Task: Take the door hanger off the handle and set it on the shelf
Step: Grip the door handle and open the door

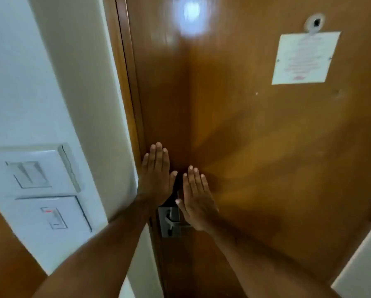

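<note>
Forearms nearest the lens, both bare, rising from the lower edge toward a varnished wooden door point(255, 147). Left hand point(156, 175) flat and fully spread, fingers straight and together, laid over the seam between door edge and frame, apparently pressed to the wood, though contact not certain. Right hand point(196, 198) likewise flat and wide, palm toward the door, held just above the metal lock plate point(169, 222), heel of the palm covering part of the lever handle point(177, 223). Nothing gripped in either hand. Door hanger not visible anywhere; possibly hidden behind the right palm or wrist, possibly on the far side of the door, not determinable from this view. Shelf also out of view. Step in hand, by judgement: the approach, before any grasp, with removal not yet begun. Next move calls for locating the hanger first, then lowering the right hand to the lever, closing thumb and fingers on the card near its loop, and sliding it outward along the lever toward the free end, not pulling straight down. Opening the door perhaps required beforehand, should the hanger hang outside. White switch plates point(38, 175) on the wall at left, a printed notice point(305, 58) and a peephole point(315, 23) at upper right, all well apart from both hands.
</note>
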`<state>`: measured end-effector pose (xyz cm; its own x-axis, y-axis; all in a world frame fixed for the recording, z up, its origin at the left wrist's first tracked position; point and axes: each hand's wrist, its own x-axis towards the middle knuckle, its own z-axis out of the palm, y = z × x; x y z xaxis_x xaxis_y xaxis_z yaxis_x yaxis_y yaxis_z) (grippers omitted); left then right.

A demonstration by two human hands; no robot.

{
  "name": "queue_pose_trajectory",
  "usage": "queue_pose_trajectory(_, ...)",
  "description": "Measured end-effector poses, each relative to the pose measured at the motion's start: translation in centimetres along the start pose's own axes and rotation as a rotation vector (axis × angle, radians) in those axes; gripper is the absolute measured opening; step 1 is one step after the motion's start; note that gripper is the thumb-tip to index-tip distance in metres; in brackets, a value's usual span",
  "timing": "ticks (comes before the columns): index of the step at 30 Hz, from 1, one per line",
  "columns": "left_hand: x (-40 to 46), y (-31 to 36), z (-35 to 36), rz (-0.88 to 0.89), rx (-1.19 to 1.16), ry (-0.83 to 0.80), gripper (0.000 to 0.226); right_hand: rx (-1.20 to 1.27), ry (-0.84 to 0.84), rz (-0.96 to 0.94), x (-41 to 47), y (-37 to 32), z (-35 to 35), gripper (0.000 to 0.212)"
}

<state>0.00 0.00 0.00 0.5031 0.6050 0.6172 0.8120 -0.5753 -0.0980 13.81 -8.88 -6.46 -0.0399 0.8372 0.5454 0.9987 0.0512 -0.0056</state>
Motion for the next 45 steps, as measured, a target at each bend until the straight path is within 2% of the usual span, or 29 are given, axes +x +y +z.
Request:
queue_pose_trajectory(4,-0.5,0.0,1.8,-0.034,0.008,0.021,0.071,0.099,-0.16,0.015,-2.8,-2.4,4.9,0.068)
queue_pose_trajectory(7,-0.8,0.2,2.6,-0.03,0.009,0.019,0.069,0.158,-0.262,0.027,-3.3,-3.5,6.1,0.04)
queue_pose_trajectory(8,-0.8,0.3,2.6,-0.027,0.013,0.022,0.069,0.143,-0.28,0.009,-2.9,-3.4,6.4,0.037)
queue_pose_trajectory(11,-0.9,0.6,2.7,-0.038,0.011,0.016,0.068,0.168,-0.395,0.08,-1.1,-3.1,6.5,0.054)
queue_pose_trajectory(20,-1.3,0.7,2.5,-0.03,0.005,0.054,0.068,0.429,-0.241,0.285,-3.1,-3.5,10.7,0.068)
queue_pose_trajectory(26,-2.6,1.1,1.1,-0.056,-0.011,0.011,0.069,0.425,-0.368,0.224,-3.1,-3.8,9.1,0.068)
queue_pose_trajectory(29,-4.0,1.6,-0.1,-0.067,-0.023,-0.002,0.069,0.303,-0.412,0.093,-3.6,-4.2,6.6,0.066)
queue_pose_trajectory(33,-6.1,2.0,-1.4,-0.04,-0.037,-0.013,0.069,0.205,-0.456,0.083,-5.5,-5.3,4.0,0.064)
queue_pose_trajectory(37,-9.3,2.1,-2.9,0.049,-0.136,0.118,0.067,0.147,-0.395,0.088,-8.9,-6.4,1.7,0.058)
queue_pose_trajectory(41,-13.7,1.4,-3.6,0.21,-0.167,0.282,0.077,0.018,-0.311,0.13,-13.5,-7.9,-0.3,0.067)
queue_pose_trajectory(45,-17.7,-0.2,-3.9,0.419,-0.288,0.403,0.082,-0.128,0.073,0.185,-18.8,-10.3,-1.6,0.06)
